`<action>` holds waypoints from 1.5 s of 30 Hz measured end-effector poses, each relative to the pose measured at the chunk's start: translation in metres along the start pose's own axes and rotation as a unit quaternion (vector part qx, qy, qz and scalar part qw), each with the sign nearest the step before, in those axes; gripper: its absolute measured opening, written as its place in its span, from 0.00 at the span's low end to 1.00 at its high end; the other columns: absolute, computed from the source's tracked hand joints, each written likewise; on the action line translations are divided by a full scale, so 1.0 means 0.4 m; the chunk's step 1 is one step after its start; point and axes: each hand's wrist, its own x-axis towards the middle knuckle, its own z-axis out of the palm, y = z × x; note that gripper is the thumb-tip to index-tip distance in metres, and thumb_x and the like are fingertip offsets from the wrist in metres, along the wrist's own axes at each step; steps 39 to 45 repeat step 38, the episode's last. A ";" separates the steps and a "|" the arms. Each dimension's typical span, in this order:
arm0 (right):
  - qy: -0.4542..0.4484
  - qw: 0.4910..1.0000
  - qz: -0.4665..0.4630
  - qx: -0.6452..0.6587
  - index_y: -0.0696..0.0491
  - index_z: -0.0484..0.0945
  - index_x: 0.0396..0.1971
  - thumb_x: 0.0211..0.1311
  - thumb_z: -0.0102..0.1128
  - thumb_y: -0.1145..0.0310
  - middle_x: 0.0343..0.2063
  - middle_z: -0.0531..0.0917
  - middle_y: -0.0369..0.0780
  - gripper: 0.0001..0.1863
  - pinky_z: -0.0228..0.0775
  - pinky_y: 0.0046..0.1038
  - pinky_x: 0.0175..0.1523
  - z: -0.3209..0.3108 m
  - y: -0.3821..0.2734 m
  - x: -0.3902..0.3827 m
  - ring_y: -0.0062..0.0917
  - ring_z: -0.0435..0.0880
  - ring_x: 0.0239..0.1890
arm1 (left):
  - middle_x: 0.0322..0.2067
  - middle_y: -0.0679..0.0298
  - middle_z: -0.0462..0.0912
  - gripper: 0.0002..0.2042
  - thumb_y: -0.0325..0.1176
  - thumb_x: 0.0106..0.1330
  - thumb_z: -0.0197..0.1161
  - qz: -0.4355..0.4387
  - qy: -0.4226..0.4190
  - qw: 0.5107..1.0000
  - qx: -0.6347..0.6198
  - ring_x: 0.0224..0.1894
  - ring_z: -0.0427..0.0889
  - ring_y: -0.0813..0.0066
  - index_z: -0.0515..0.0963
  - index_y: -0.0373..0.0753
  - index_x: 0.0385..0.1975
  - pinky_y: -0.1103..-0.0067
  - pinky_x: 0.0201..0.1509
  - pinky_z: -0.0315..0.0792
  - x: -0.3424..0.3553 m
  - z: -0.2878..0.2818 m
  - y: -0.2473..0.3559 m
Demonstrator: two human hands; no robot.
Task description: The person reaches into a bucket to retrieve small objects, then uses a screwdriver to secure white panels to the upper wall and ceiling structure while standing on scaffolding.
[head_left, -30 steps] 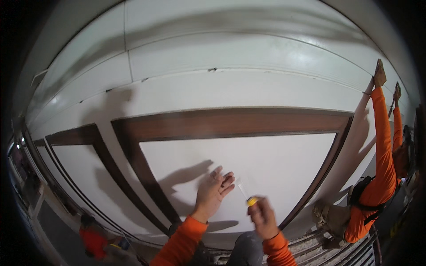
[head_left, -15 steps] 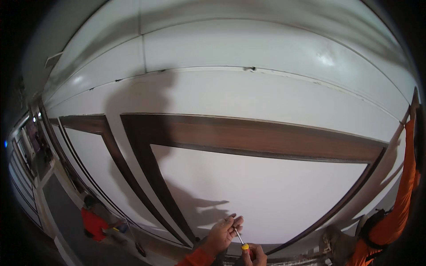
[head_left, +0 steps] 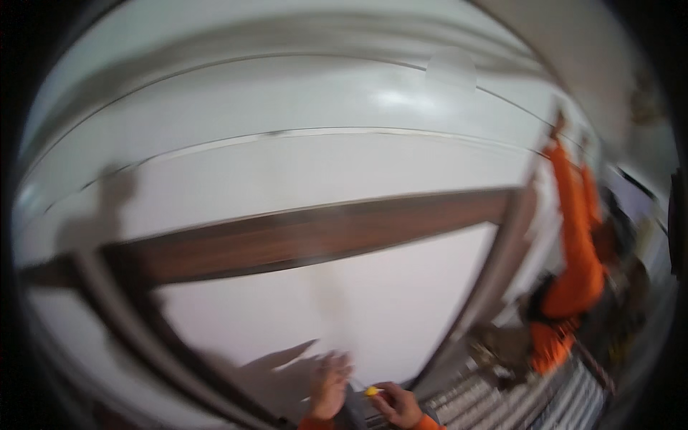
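Observation:
Low in the head view, my left hand [head_left: 331, 385] is raised beside the white panel [head_left: 401, 301], blurred, its fingers extended and nothing visible in them. Just to its right, my right hand [head_left: 403, 407] grips a screwdriver [head_left: 372, 391]. Only the yellow part of its handle shows clearly; I cannot make out the shaft. Dark shadows of my hands fall on the panel, which has a brown wooden frame [head_left: 322, 240] along its top and sides.
At the right a person in orange [head_left: 577, 279] reaches both arms up to the upper wall. Below that person lies a ridged grey surface [head_left: 573, 394]. Pale curved panelling [head_left: 287, 93] runs overhead, and a dark upright strip [head_left: 172, 344] borders the panel's left.
My view has swung right, bringing more of the person in orange into sight; the person in red at left has left it. My left hand has come away from the screwdriver's tip, its fingers straightening.

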 end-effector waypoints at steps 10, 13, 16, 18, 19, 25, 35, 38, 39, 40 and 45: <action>-0.016 0.998 -0.027 0.055 0.58 0.75 0.61 0.77 0.60 0.60 0.35 0.90 0.47 0.21 0.80 0.30 0.45 -0.051 -0.021 0.005 0.30 0.91 0.37 | 0.60 0.60 0.79 0.22 0.43 0.80 0.60 -0.014 0.028 0.993 0.111 0.63 0.77 0.69 0.69 0.41 0.68 0.71 0.65 0.71 0.035 0.060 0.019; -0.029 0.999 0.004 0.041 0.58 0.76 0.61 0.77 0.60 0.60 0.36 0.90 0.46 0.21 0.79 0.29 0.45 -0.062 -0.014 0.008 0.30 0.90 0.37 | 0.59 0.58 0.79 0.23 0.42 0.80 0.59 -0.014 0.040 0.990 0.133 0.62 0.78 0.67 0.68 0.39 0.68 0.70 0.64 0.71 0.026 0.102 0.030; -0.028 0.996 0.025 0.077 0.58 0.76 0.61 0.78 0.59 0.60 0.37 0.90 0.43 0.21 0.78 0.27 0.47 -0.066 -0.006 -0.003 0.25 0.89 0.39 | 0.58 0.56 0.80 0.23 0.40 0.79 0.59 -0.008 0.012 0.985 0.173 0.61 0.78 0.65 0.67 0.38 0.69 0.68 0.64 0.72 0.018 0.118 0.032; -0.021 0.983 0.015 0.181 0.57 0.76 0.61 0.79 0.59 0.60 0.39 0.88 0.39 0.20 0.77 0.26 0.49 -0.057 0.041 -0.014 0.21 0.86 0.41 | 0.58 0.55 0.79 0.24 0.40 0.78 0.59 -0.040 -0.032 0.982 0.179 0.60 0.78 0.64 0.66 0.39 0.69 0.66 0.64 0.72 0.015 0.142 0.033; -0.013 0.974 0.015 0.225 0.57 0.76 0.61 0.79 0.59 0.61 0.42 0.86 0.37 0.20 0.77 0.25 0.51 -0.057 0.047 -0.030 0.18 0.84 0.43 | 0.57 0.53 0.80 0.20 0.38 0.79 0.58 -0.051 -0.034 0.982 0.179 0.57 0.81 0.65 0.68 0.38 0.65 0.69 0.59 0.76 0.016 0.152 0.022; 0.129 0.978 0.073 0.143 0.55 0.77 0.58 0.76 0.61 0.60 0.34 0.90 0.40 0.19 0.79 0.28 0.41 -0.081 0.028 -0.071 0.25 0.89 0.33 | 0.48 0.52 0.84 0.11 0.34 0.80 0.57 -0.106 -0.121 0.951 0.264 0.45 0.84 0.69 0.71 0.33 0.53 0.75 0.47 0.80 0.102 0.169 -0.082; 0.331 0.833 0.375 0.236 0.57 0.81 0.50 0.70 0.65 0.57 0.33 0.89 0.49 0.19 0.80 0.38 0.44 -0.036 -0.051 -0.083 0.42 0.90 0.36 | 0.57 0.60 0.82 0.20 0.40 0.79 0.61 -0.472 -0.078 0.786 0.391 0.58 0.82 0.72 0.72 0.36 0.64 0.74 0.62 0.75 0.213 0.231 -0.245; 0.340 0.759 0.474 0.289 0.55 0.82 0.55 0.68 0.66 0.53 0.43 0.91 0.48 0.24 0.82 0.37 0.53 -0.034 -0.095 -0.141 0.39 0.91 0.48 | 0.57 0.60 0.82 0.20 0.39 0.78 0.62 -0.570 -0.079 0.696 0.429 0.60 0.81 0.68 0.72 0.36 0.64 0.71 0.65 0.75 0.170 0.241 -0.269; 0.340 0.759 0.474 0.289 0.55 0.82 0.55 0.68 0.66 0.53 0.43 0.91 0.48 0.24 0.82 0.37 0.53 -0.034 -0.095 -0.141 0.39 0.91 0.48 | 0.57 0.60 0.82 0.20 0.39 0.78 0.62 -0.570 -0.079 0.696 0.429 0.60 0.81 0.68 0.72 0.36 0.64 0.71 0.65 0.75 0.170 0.241 -0.269; 0.340 0.759 0.474 0.289 0.55 0.82 0.55 0.68 0.66 0.53 0.43 0.91 0.48 0.24 0.82 0.37 0.53 -0.034 -0.095 -0.141 0.39 0.91 0.48 | 0.57 0.60 0.82 0.20 0.39 0.78 0.62 -0.570 -0.079 0.696 0.429 0.60 0.81 0.68 0.72 0.36 0.64 0.71 0.65 0.75 0.170 0.241 -0.269; 0.340 0.759 0.474 0.289 0.55 0.82 0.55 0.68 0.66 0.53 0.43 0.91 0.48 0.24 0.82 0.37 0.53 -0.034 -0.095 -0.141 0.39 0.91 0.48 | 0.57 0.60 0.82 0.20 0.39 0.78 0.62 -0.570 -0.079 0.696 0.429 0.60 0.81 0.68 0.72 0.36 0.64 0.71 0.65 0.75 0.170 0.241 -0.269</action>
